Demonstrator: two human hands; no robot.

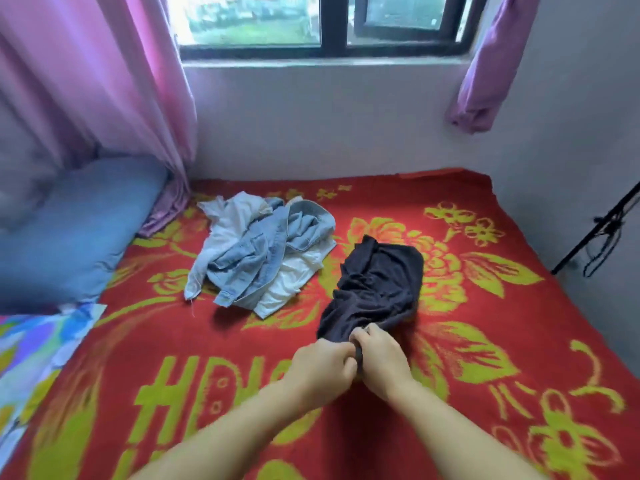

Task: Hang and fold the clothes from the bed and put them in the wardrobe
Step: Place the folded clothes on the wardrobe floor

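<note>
A: What is held nearest the camera?

B: The near edge of a dark garment is gripped by both hands. The left hand is curled round the hem, and the right hand is pinched onto it just beside, the two hands touching. The rest of the garment is spread away from them across the red floral blanket on the bed.

A: What could go wrong from here?

B: Since both grips are bunched at one point, the cloth may be lifted as a rope rather than opened flat, and a crooked fold would be produced. If the hem is not worked apart to its two corners, creases already seen in the fabric could be folded in.

A: How is the garment itself described?

B: It is black or very dark navy, thin, limp and heavily wrinkled; whether it is a shirt or shorts cannot be told, as the shape is crumpled.

A: And beyond it?

B: A heap of pale denim clothing with white cloth beneath is left near the dark garment but apart from it, untouched. A blue pillow is seen at the far left, with pink curtains and a window behind. No wardrobe is shown.
</note>
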